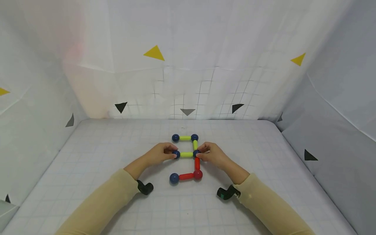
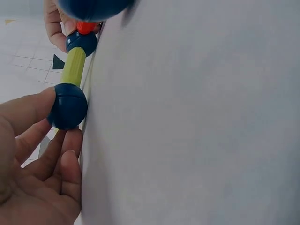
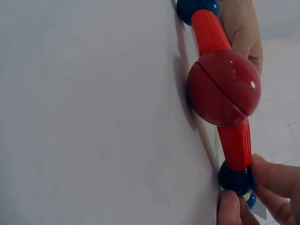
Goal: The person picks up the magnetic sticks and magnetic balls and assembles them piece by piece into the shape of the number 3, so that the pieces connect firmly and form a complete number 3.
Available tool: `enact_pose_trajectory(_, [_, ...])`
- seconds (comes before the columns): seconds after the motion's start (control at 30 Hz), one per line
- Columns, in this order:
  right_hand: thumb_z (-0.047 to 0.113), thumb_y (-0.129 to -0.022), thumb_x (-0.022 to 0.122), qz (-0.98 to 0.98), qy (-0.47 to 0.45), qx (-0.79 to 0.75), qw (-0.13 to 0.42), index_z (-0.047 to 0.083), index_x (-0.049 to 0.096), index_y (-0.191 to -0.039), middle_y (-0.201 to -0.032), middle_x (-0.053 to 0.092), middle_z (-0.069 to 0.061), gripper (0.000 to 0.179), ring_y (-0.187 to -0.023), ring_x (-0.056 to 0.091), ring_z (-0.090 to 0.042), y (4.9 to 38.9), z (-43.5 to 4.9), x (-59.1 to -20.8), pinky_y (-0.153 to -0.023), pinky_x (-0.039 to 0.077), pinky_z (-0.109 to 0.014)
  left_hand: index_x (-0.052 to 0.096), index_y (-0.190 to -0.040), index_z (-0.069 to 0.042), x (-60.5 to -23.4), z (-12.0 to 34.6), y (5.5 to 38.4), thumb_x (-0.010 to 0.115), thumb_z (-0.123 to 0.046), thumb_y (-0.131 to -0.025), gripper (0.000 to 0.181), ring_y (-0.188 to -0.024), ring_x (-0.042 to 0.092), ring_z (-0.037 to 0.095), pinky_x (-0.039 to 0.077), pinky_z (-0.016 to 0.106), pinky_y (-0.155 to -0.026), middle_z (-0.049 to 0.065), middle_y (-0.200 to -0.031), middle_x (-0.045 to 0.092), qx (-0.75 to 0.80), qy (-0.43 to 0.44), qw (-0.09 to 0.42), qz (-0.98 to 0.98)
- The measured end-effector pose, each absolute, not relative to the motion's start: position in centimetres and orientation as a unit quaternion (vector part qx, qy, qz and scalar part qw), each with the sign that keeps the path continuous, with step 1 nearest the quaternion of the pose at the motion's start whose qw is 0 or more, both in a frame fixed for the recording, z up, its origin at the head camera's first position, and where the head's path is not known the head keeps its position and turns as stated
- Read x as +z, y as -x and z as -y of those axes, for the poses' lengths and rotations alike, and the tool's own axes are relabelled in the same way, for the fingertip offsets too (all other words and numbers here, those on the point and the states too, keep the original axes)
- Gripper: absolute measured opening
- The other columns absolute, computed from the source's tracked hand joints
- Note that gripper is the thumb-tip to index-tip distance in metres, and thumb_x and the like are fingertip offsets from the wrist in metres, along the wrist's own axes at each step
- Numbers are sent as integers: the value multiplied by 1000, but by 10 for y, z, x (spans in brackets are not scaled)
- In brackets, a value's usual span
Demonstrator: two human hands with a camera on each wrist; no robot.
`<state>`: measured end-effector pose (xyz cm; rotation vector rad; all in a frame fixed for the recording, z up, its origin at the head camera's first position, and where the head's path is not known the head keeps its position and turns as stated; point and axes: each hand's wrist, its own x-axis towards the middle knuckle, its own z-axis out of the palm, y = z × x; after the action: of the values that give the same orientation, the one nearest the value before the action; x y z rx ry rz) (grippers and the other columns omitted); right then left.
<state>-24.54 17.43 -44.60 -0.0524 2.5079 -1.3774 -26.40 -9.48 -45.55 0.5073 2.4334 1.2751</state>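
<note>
A magnetic ball-and-rod figure lies on the table. My left hand (image 1: 158, 153) pinches the blue ball (image 2: 68, 107) at the left end of the middle yellow-green rod (image 1: 186, 154), thumb on one side and fingertips on the other. At that rod's right end my right hand (image 1: 213, 154) grips the blue junction ball (image 3: 236, 178). A yellow-green rod (image 1: 195, 145) runs back from this junction to the far blue ball (image 1: 194, 137), and a red rod (image 1: 197, 164) runs forward to a red ball (image 3: 224, 87).
Another yellow-green rod (image 1: 185, 138) joins the far ball to a back-left blue ball (image 1: 175, 138). In front, a red rod (image 1: 186, 176) links the red ball to a near blue ball (image 1: 174, 178). White sheets with triangle marks (image 1: 154, 53) stand around the gridded table (image 1: 241, 137).
</note>
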Motion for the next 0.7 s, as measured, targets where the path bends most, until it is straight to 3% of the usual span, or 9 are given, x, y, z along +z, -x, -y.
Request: enact_pose_trajectory(0.7, [12,-90,76,-868,-1,-476,143,10,67,-112,-115,64,-10,24,-92,63,-22,248,-173,-447,-77,56,-30,68,-121,-12,-457,95,262,72,-18,-94,28,-96,60,15,51,30,-87,-1,-108,67,462,-159,169,-856])
